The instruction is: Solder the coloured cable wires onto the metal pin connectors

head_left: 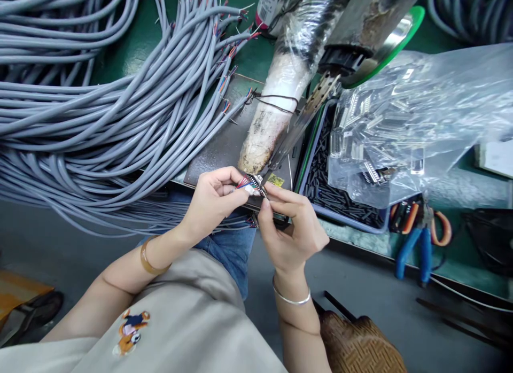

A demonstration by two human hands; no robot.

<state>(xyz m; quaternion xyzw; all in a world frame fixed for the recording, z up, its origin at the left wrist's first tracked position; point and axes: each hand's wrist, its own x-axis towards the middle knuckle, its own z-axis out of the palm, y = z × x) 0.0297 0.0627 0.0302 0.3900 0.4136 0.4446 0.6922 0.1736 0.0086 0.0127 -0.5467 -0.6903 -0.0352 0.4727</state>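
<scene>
My left hand [214, 199] is closed in a pinch on thin coloured wires [242, 183], red, blue and green among them. These run to a small metal multi-pin connector [256, 184] at the table's front edge. From the other side, my right hand [290, 220] is closed, thumb and fingertips pinched at the connector's right end. Just above the connector is the narrow lower end of a metal soldering iron [298, 116], slanting down from the upper right. Whether its tip touches the connector I cannot tell. My fingers partly cover the connector.
Grey cables [132, 116] with stripped ends spread over the left. A wrapped white tube [276, 87] slants down beside the iron. To the right are a blue tray [344, 220] of small black pieces, a clear bag [436, 106] of metal connectors, and blue-handled pliers [425, 253].
</scene>
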